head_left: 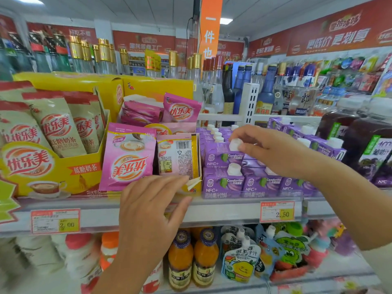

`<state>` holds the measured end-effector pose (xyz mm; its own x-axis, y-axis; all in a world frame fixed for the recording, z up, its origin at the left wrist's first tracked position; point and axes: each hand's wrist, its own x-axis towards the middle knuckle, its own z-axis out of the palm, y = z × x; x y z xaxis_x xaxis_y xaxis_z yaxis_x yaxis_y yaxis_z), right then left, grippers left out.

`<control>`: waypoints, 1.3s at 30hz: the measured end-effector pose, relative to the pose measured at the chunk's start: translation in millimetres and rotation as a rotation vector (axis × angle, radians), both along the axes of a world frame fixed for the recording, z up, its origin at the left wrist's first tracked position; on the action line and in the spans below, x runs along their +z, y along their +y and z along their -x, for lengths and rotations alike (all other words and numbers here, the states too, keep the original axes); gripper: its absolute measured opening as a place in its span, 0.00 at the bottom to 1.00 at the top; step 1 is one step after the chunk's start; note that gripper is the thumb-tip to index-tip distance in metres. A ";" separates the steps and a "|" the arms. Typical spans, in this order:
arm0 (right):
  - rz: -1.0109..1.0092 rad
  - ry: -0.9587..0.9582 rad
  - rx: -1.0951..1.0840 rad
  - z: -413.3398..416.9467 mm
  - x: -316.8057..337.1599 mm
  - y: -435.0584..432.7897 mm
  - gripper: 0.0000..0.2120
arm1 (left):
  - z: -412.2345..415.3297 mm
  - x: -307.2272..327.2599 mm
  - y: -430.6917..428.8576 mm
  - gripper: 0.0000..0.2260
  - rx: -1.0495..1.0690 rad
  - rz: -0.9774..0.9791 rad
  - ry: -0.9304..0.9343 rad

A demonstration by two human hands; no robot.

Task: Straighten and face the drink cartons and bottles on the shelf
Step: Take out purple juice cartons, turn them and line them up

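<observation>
Nearest, at lower centre: left hand [148,211], fingers loosely spread, gripping nothing, tips just beside the torn flap [193,183] of a yellow sachet box [194,151]. Below it, at the bottom of the frame, orange juice bottles [180,257] on the lower shelf. Next, across the middle, shelf rail [222,211] with a 2.50 price tag [276,211]. Behind the rail, right of centre, purple cartons [221,183] in upright rows. At centre right, right hand [265,149] pinching the white cap [235,144] of a second-row carton [220,155]. Further right, dark juice bottles [371,153]. Farthest, upper left, gold-capped clear bottles [104,54].
</observation>
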<state>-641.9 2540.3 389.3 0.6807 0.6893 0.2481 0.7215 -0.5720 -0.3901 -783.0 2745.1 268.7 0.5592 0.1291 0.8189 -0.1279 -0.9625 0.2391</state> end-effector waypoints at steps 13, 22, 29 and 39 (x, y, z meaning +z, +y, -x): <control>-0.711 0.215 0.072 83.3 -72.3 -41.4 0.08 | 13.4 18.5 -75.9 0.19 -0.726 1.022 0.297; -1.046 0.498 -0.052 101.9 -129.0 -45.7 0.17 | 12.7 -17.6 -91.8 0.17 -0.807 1.307 0.448; -1.022 0.472 -0.122 103.9 -144.1 -49.8 0.18 | 15.2 -25.7 -98.3 0.17 -0.806 1.309 0.464; -0.766 0.345 -0.271 120.0 -155.3 -41.3 0.37 | 23.5 -34.4 -111.3 0.15 -0.849 1.299 0.446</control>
